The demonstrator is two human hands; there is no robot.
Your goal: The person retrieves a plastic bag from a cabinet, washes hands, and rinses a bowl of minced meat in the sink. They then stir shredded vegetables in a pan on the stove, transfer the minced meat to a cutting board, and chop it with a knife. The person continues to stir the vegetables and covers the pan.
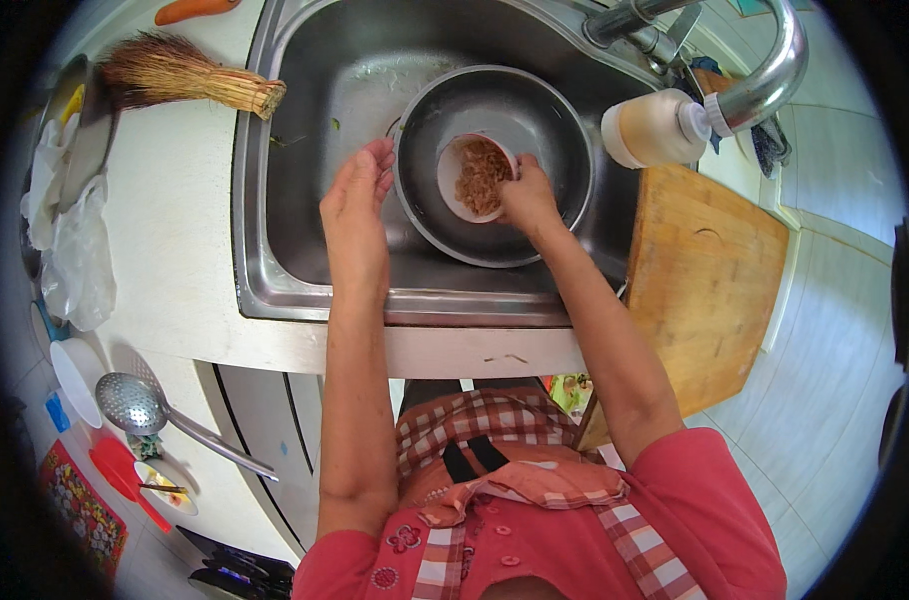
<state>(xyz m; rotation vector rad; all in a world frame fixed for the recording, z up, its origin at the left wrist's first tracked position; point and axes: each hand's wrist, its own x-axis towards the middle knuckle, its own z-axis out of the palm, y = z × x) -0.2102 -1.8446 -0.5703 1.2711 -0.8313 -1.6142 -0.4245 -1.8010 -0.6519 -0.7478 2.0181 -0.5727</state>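
My right hand (530, 196) grips the rim of a white bowl (449, 177) from its right side. Brownish, shrivelled pieces of food (483, 177), perhaps dried shrimp, lie inside the bowl. It is over or in a large round metal basin (492, 244); whether it touches the bottom I cannot tell. The basin stands in a stainless steel sink (312, 225). Left of the basin, my left hand (358, 184) is raised over the sink with nothing in it, the fingers near the basin's rim and the thumb slightly apart.
A chrome faucet (792, 52) arches at the upper right beside a pale bottle (653, 129). A wooden cutting board (706, 292) occupies the sink's right side. On the left counter lie a straw brush (192, 75), a carrot (196, 9), plastic bags (79, 255) and a perforated skimmer (133, 403).
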